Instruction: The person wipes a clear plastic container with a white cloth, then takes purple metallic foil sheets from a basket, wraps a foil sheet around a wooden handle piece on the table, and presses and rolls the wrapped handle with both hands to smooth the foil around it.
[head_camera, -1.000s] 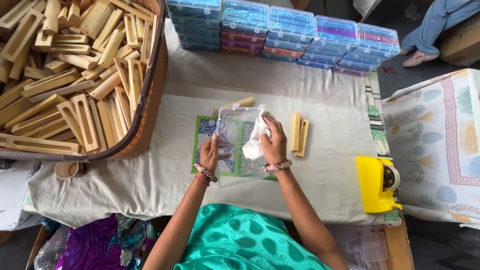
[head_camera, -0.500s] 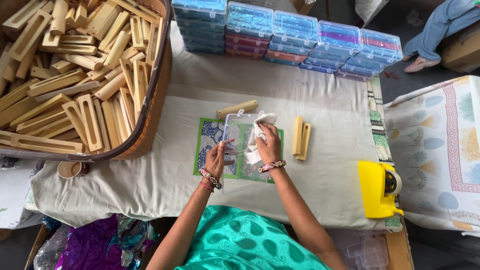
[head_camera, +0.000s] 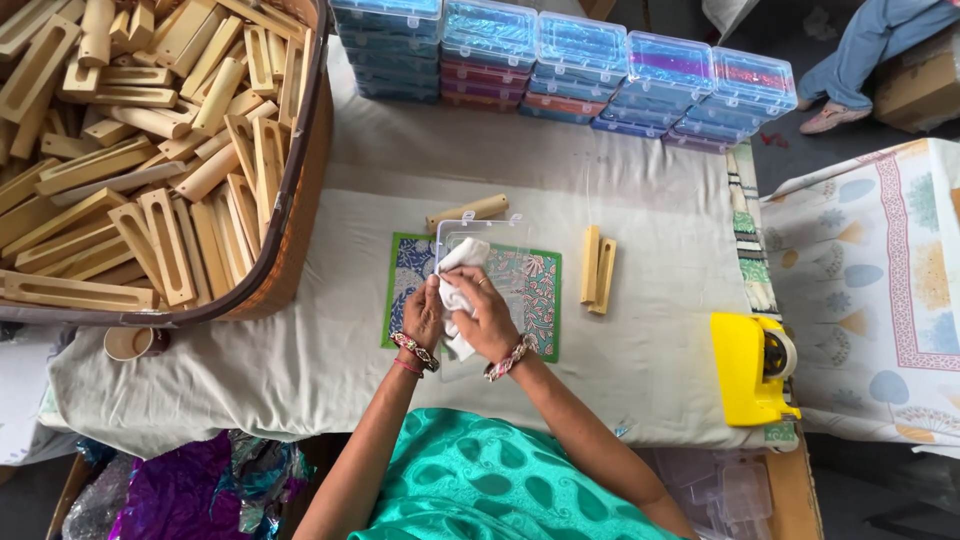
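White cloth (head_camera: 458, 296) was gripped in both hands, the left hand (head_camera: 423, 312) and right hand (head_camera: 488, 318) closed around it, pressed over a clear plastic box (head_camera: 487, 240) lying on a patterned mat (head_camera: 535, 290) near the table's (head_camera: 330, 340) front edge, wooden pieces (head_camera: 597, 270) just beside.

left arm: I see it come up from bottom centre, bare forearm angled up and slightly right, elbow bent.
left wrist: beaded bracelets, two bands.
left hand (head_camera: 424, 312): back toward camera, fingers curled inward, closed grip, knuckles up.
right arm: enters from lower right, forearm angled up-left, elbow bent wider than left.
right wrist: one beaded bracelet.
right hand (head_camera: 488, 315): palm down, fingers bent and closed, ring on one finger.
hands relation: just beside each other, thumbs side facing, nearly touching at centre.
shoulders: out of view.
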